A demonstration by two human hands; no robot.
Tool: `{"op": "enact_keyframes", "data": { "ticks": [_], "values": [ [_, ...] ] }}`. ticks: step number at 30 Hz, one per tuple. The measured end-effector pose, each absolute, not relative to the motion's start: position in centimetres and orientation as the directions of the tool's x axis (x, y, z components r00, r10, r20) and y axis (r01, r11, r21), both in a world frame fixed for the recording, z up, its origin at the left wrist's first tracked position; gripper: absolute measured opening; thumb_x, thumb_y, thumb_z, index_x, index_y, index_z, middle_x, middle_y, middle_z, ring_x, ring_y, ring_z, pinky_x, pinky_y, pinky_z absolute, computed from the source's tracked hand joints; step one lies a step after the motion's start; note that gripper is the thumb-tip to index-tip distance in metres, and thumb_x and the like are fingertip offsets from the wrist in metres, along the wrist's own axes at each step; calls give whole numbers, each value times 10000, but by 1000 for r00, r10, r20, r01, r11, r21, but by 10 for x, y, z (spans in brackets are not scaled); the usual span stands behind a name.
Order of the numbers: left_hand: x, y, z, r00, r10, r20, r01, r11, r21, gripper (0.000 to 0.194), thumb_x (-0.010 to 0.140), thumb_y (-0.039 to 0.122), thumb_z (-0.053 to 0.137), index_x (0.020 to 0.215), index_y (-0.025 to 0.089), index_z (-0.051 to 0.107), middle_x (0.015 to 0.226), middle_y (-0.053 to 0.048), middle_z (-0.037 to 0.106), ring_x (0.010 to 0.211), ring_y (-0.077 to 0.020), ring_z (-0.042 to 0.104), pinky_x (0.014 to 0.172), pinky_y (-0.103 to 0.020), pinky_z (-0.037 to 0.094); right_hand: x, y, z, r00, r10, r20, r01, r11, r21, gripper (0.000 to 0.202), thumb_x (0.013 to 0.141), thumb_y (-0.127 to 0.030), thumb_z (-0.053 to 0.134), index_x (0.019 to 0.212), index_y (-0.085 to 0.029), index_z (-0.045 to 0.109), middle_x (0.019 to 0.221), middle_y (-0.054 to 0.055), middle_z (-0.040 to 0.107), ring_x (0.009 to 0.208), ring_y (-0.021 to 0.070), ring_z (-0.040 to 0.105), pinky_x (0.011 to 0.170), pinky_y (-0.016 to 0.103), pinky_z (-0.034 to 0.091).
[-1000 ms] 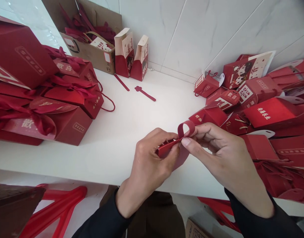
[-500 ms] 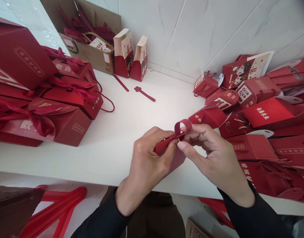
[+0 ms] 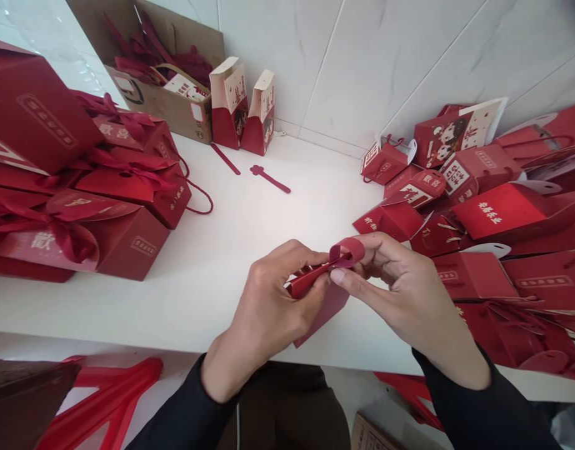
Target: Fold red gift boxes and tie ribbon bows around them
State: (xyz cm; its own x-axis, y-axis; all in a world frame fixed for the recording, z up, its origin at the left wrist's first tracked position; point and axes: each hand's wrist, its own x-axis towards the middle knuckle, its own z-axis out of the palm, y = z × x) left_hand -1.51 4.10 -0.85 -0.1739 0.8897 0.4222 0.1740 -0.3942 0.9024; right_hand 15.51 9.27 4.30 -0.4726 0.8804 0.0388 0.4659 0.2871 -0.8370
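Note:
My left hand (image 3: 280,297) is closed on the folded top edge of a red gift box (image 3: 325,315), which stands near the front of the white table. My right hand (image 3: 395,284) pinches a dark red strap (image 3: 347,250) at the same top edge. The strap curls in a loop above the box, and its ends are hidden by my fingers. Farther back on the table lie a strap with a flower-shaped end (image 3: 270,179) and a plain thin strap (image 3: 225,159).
Red gift boxes with ribbon bows (image 3: 109,250) are stacked at the left. Many more red boxes (image 3: 489,215) crowd the right side. Against the tiled wall stand a cardboard carton (image 3: 160,103) of ribbons and two cream-and-red boxes (image 3: 260,115). A red stand (image 3: 114,400) shows below the table.
The strap loop has tipped lower and flatter over the box's top edge. My right thumb has moved slightly left against it, and the view has shifted a little.

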Motion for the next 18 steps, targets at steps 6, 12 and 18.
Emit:
{"op": "enact_keyframes", "data": {
  "ticks": [6,12,18],
  "values": [
    [-21,41,-9,-91,913,398,186,-378,907,185,850,41,656,942,180,738,838,5,680,728,-101,614,664,-241,497,156,94,40,-442,895,58,487,294,-823,105,900,-246,771,958,-285,692,707,-80,577,644,78,577,590,162,484],
    [-17,39,-10,-166,893,417,179,-389,904,208,839,40,657,947,203,728,803,11,697,737,-125,628,662,-260,516,155,94,38,-454,885,101,485,341,-805,106,914,-242,753,981,-277,677,685,-84,580,633,90,583,592,185,492],
    [-13,37,-14,-163,891,424,162,-400,902,260,849,16,622,978,214,730,842,-1,688,739,-131,636,647,-269,529,152,96,41,-470,874,120,466,361,-808,59,944,-301,736,938,-274,684,693,-72,597,641,102,586,597,200,504]
  ]
}}
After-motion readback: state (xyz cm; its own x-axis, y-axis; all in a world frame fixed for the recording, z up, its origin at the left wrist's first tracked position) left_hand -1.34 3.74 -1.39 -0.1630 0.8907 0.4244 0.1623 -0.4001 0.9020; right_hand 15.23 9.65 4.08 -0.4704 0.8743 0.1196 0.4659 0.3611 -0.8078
